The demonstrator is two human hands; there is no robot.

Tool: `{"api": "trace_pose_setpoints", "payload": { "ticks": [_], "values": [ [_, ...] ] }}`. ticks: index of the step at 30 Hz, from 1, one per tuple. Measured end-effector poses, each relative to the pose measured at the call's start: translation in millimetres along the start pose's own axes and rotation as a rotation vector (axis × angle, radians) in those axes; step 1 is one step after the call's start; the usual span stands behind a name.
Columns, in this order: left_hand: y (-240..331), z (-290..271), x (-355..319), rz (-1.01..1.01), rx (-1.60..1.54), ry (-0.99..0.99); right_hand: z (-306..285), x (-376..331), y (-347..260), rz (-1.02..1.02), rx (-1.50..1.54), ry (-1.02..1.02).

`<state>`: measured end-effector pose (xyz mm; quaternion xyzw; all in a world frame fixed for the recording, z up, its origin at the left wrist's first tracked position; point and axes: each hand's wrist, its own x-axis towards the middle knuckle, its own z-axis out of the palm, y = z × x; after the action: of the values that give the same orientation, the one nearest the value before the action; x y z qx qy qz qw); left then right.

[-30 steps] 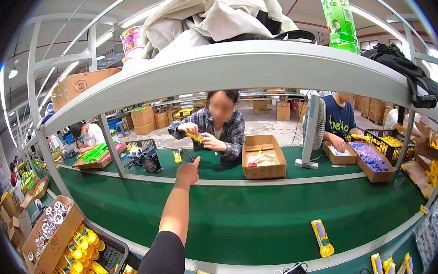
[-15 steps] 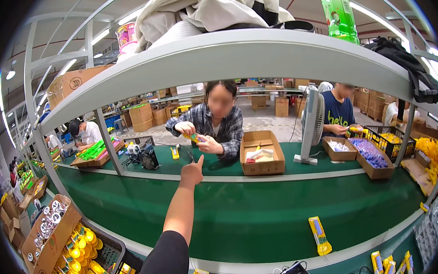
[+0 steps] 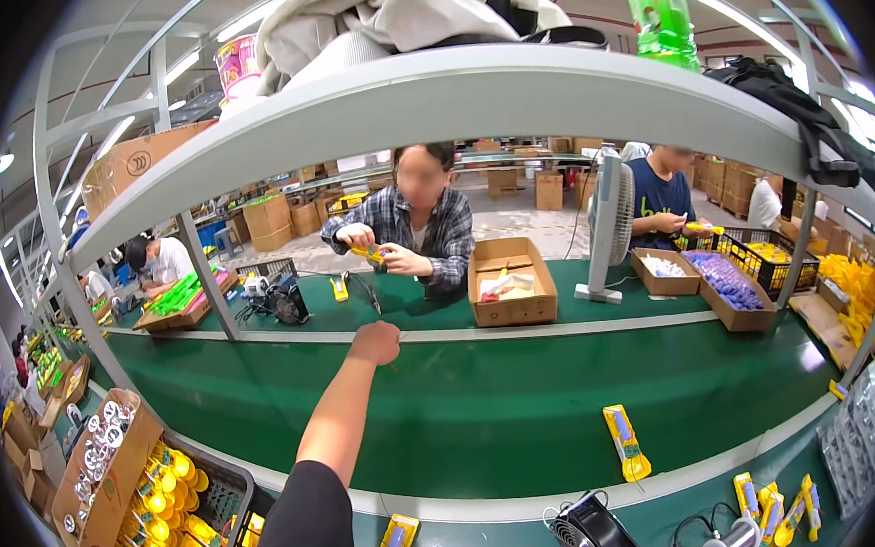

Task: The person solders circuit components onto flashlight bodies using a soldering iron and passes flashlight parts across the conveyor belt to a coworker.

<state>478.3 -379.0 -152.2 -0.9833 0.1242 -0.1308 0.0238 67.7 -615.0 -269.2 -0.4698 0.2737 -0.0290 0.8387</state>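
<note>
My left hand (image 3: 377, 343) reaches out over the far side of the green conveyor belt (image 3: 296, 413), next to the pale rail (image 3: 521, 332). Its fingers are curled into a fist and I see nothing held in it. Across the belt, a co-worker in a checked shirt (image 3: 447, 228) holds a small yellow piece (image 3: 368, 253) in both hands. A yellow part with a pale strip and thin wires (image 3: 625, 442) lies on the belt, well to the right of my hand. My right hand is out of view.
A crate of yellow parts (image 3: 232, 487) stands near left. A small black fan-like device (image 3: 598, 529) lies on the near bench. Opposite are an open carton (image 3: 515, 314) and a white fan (image 3: 605, 228). A grey shelf beam (image 3: 427, 99) spans overhead.
My left hand's pointing index finger has curled in, and the hand has drawn back slightly from the co-worker. The whole view has tilted a little.
</note>
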Motion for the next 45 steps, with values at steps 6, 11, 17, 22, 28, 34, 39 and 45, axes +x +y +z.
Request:
{"api": "trace_pose_setpoints", "payload": {
  "ticks": [6, 11, 17, 22, 28, 34, 39, 45],
  "values": [
    [-5.4, -22.4, -46.2, 0.082, -0.076, 0.003, -12.3, 19.9, 24.8, -0.123, 0.314, -0.212],
    [29.7, -49.3, -129.1, 0.018, -0.412, 0.058, -1.7, 14.7, -2.5, -0.185, 0.344, -0.205],
    [50.9, -48.7, -255.2, -0.296, -0.713, 0.062, 3.3, 12.6, 2.5, -0.234, 0.307, -0.239],
    [77.8, -51.1, -352.5, -0.418, -0.664, 0.093, -2.3, 12.7, 4.3, -0.239, 0.304, -0.237],
    [68.0, -36.2, -401.9, -0.443, -0.722, -0.324, 2.6, 12.0, 4.3, -0.253, 0.291, -0.273],
    [78.5, -23.0, -396.6, -0.353, -0.846, -0.317, 1.1, 11.2, -1.2, -0.266, 0.273, -0.246],
    [79.0, -24.2, -390.7, -0.389, -0.853, -0.315, 2.4, 10.3, 3.0, -0.262, 0.264, -0.256],
    [84.4, -21.8, -378.4, -0.37, -0.818, -0.33, 4.7, -2.0, -5.8, -0.295, 0.212, -0.232]
  ]
}}
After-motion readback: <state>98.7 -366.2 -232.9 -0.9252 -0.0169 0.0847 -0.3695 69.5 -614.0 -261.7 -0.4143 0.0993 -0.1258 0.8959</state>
